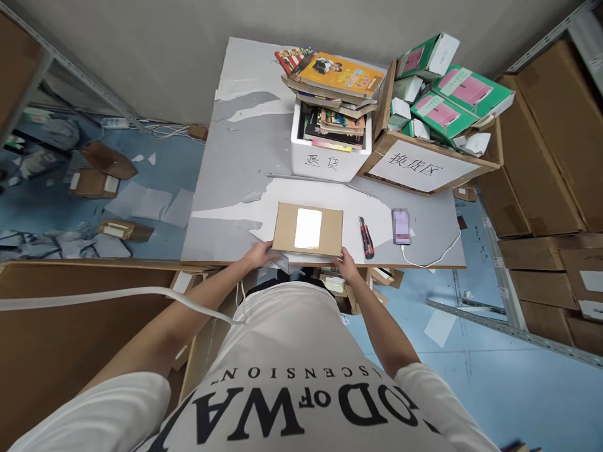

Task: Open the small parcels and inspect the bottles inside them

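Note:
A brown cardboard box (286,227) with a white label (308,228) lies flat near the front edge of the table. My left hand (258,255) is closed at its near left corner, fingertips against the side. At the near right corner, my right hand (347,263) grips the box, with part of the fingers hidden under the edge. A greyish, sheet-like piece (282,261) shows below the box beside my left hand. To the right of the box lie a red and black utility knife (366,238) and a phone (402,226) with a white cable.
Behind the box stand a white bin (330,164) of books and a carton (424,169) full of green and pink boxes. A white cable (155,290) crosses above my left arm. Shelves of cartons (537,270) rise on the right; papers (151,204) litter the floor at left.

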### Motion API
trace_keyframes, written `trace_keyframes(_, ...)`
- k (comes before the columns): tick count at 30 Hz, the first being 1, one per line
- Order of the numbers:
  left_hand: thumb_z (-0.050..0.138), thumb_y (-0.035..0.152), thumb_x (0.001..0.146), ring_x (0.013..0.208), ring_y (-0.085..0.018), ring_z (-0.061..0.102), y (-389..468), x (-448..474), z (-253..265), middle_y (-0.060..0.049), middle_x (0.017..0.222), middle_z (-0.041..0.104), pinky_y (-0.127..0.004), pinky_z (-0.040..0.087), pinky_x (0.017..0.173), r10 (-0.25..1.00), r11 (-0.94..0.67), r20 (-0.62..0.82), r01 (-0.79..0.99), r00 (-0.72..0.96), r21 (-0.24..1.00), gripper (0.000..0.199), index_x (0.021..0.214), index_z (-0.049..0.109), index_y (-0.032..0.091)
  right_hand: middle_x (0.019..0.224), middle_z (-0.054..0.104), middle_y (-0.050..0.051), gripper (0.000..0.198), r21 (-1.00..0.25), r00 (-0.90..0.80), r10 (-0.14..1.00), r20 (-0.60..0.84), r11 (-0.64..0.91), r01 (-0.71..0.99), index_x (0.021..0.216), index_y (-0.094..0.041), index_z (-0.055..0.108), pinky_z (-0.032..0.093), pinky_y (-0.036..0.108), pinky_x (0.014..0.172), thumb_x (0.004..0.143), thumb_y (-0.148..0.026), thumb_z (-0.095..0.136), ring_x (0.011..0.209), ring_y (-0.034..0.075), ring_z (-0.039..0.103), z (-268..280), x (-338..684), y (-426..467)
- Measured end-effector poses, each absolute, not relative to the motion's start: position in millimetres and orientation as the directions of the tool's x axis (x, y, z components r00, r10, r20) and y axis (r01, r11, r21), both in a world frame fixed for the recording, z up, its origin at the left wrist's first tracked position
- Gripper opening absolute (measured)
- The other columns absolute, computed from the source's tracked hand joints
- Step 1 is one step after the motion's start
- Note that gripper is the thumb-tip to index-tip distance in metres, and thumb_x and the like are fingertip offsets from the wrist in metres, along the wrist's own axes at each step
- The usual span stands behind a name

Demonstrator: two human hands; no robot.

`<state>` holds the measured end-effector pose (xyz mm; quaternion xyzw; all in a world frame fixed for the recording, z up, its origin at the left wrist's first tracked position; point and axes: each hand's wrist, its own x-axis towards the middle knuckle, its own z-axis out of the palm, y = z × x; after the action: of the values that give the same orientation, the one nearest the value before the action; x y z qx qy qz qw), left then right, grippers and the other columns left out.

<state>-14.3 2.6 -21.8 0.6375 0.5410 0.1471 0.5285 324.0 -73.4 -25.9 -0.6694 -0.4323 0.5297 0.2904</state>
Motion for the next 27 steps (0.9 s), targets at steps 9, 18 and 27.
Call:
trace_keyframes(9, 0.047, 0.060, 0.077, 0.082, -0.024, 0.063, 10.0, -5.7, 12.4, -0.007, 0.087, 0.073, -0.030, 0.047, 0.073, 0.903, 0.050, -0.283, 0.577, 0.322, 0.815, 0.055, 0.095, 0.071, 0.013, 0.113, 0.061, 0.010, 0.034, -0.923, 0.051, 0.945, -0.324, -0.328, 0.203, 0.104, -0.020, 0.045, 0.043, 0.036, 0.096, 0.079, -0.044, 0.049, 0.106, 0.018, 0.057, 9.6, 321.9, -51.1)
trace_keyframes(18, 0.036, 0.059, 0.085, 0.058, -0.017, 0.053, 49.3, 22.8, 64.0, -0.006, 0.053, 0.059, -0.027, 0.027, 0.054, 0.970, 0.078, -0.235, 0.831, 0.064, 0.550, 0.059, 0.056, 0.064, 0.017, 0.091, 0.065, 0.007, 0.042, -0.691, 0.163, 0.940, -0.299, -0.331, 0.642, 0.092, -0.020, 0.054, 0.042, 0.032, 0.078, 0.089, -0.056, 0.031, 0.087, 0.021, 0.058, 44.6, 330.0, -5.5)
trace_keyframes(27, 0.036, 0.066, 0.082, 0.061, -0.020, 0.054, 72.9, 31.9, 57.7, -0.009, 0.059, 0.061, -0.029, 0.026, 0.053, 0.960, 0.141, -0.281, 0.875, -0.007, 0.462, 0.061, 0.055, 0.062, 0.018, 0.093, 0.066, 0.007, 0.043, -0.712, 0.224, 0.909, -0.351, -0.415, 0.567, 0.088, -0.019, 0.056, 0.042, 0.029, 0.077, 0.086, -0.058, 0.037, 0.085, 0.019, 0.058, 27.5, 332.1, 19.6)
